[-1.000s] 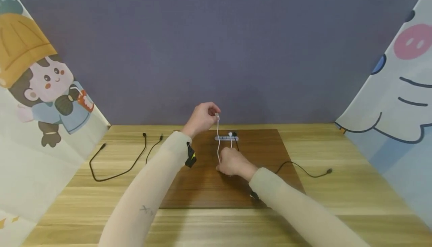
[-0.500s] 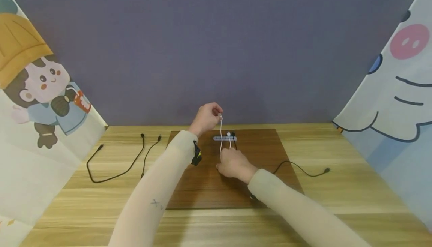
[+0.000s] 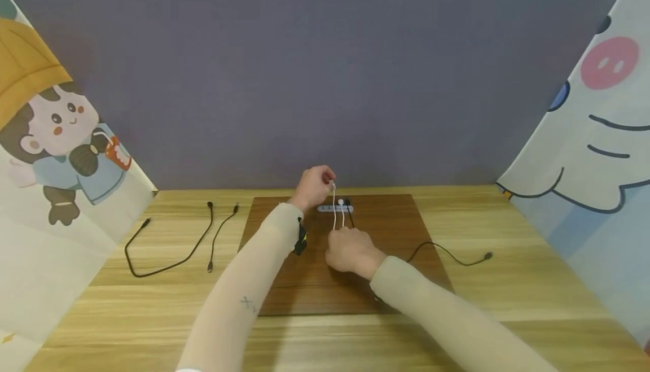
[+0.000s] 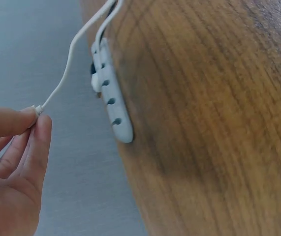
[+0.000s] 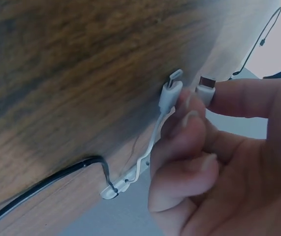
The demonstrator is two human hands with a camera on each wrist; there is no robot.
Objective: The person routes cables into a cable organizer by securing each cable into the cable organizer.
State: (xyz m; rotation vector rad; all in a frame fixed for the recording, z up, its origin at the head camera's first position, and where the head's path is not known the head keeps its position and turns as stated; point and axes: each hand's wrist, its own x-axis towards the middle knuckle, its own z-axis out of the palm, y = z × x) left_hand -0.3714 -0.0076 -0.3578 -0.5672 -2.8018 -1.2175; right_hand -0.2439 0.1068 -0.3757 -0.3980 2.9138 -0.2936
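Observation:
My left hand (image 3: pixel 313 187) pinches one end of a thin white charging cable (image 4: pixel 71 54) between thumb and fingers, above the back of a brown board (image 3: pixel 284 298). A pale cable clip (image 4: pixel 113 101) with several slots lies along the board's far edge. The right hand (image 3: pixel 352 252), low over the board, pinches the cable's other end, a white USB plug (image 5: pixel 205 92). Close beside its fingertips is a second white cable's plug (image 5: pixel 170 97); that cable runs from the clip. A black cable (image 5: pixel 46 179) also sits in the clip, next to the second white one.
On the wooden table's left lie a long bent black cable (image 3: pixel 162 271) and a shorter black cable (image 3: pixel 215 236). Another black cable end (image 3: pixel 449 250) extends off the board's right side. A grey partition (image 3: pixel 325 78) rises behind the table.
My left hand has moved right and come down toward the clip, bringing the white cable's end along. My right hand stays nearly in place, and the head view has shifted slightly.

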